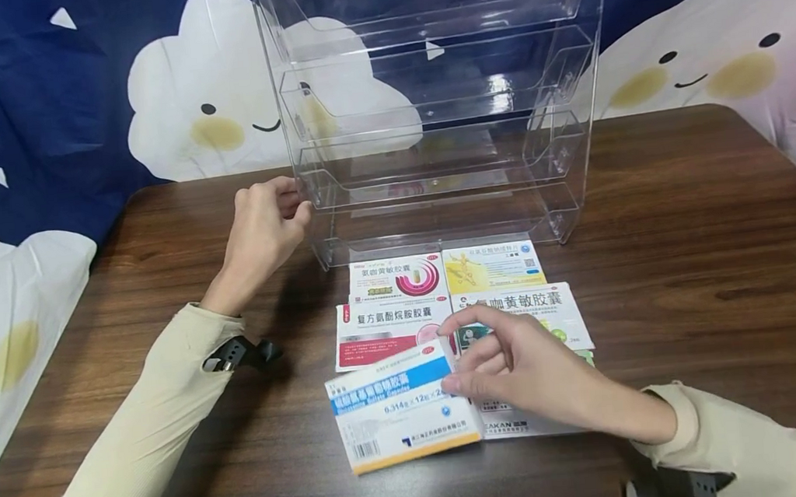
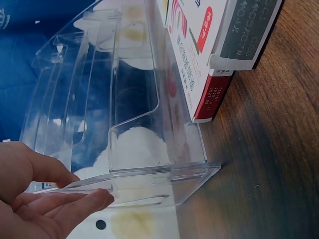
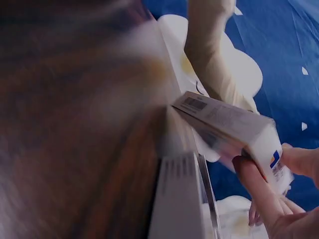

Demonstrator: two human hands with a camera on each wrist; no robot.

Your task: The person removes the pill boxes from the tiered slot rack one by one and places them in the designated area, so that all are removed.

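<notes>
A clear plastic tiered rack (image 1: 429,113) stands at the back of the table. My left hand (image 1: 262,220) pinches its left side panel between thumb and fingers, and the left wrist view shows the fingertips (image 2: 102,196) on the panel's edge. My right hand (image 1: 519,360) grips the right end of a white medicine box (image 1: 404,412) with a blue band and an orange lower edge. In the right wrist view this box (image 3: 224,122) is tilted and raised off the wood. It overlaps a red-and-white medicine box (image 1: 384,343) in the head view.
In front of the rack lie several more medicine boxes, among them one with pink rings (image 1: 396,280), a yellow-and-white one (image 1: 494,266) and a white one (image 1: 550,307) partly behind my right hand. A cloud-print cloth (image 1: 216,75) hangs behind the brown wooden table (image 1: 693,256).
</notes>
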